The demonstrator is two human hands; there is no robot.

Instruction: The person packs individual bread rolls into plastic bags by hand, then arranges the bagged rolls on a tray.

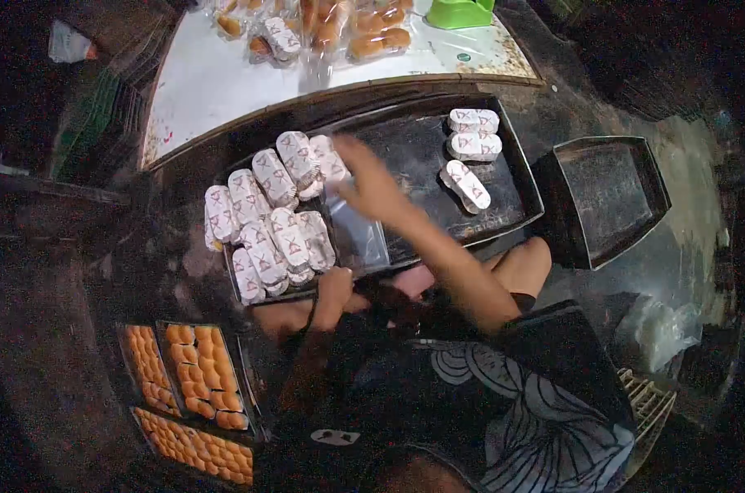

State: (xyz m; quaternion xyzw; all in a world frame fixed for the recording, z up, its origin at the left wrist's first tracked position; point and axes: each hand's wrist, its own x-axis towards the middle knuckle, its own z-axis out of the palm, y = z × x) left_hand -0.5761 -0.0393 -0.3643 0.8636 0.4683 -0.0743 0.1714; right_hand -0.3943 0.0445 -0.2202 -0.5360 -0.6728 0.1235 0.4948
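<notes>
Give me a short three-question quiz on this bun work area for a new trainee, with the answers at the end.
1. True or false: the green plastic item is on the white table.
2. Which hand is at the near edge of the large black tray?
3. Where in the picture are the unbagged brown buns?
A) Upper right
B) Lower left
C) Lower right

Key: 1. True. 2. The left hand. 3. B.
</notes>
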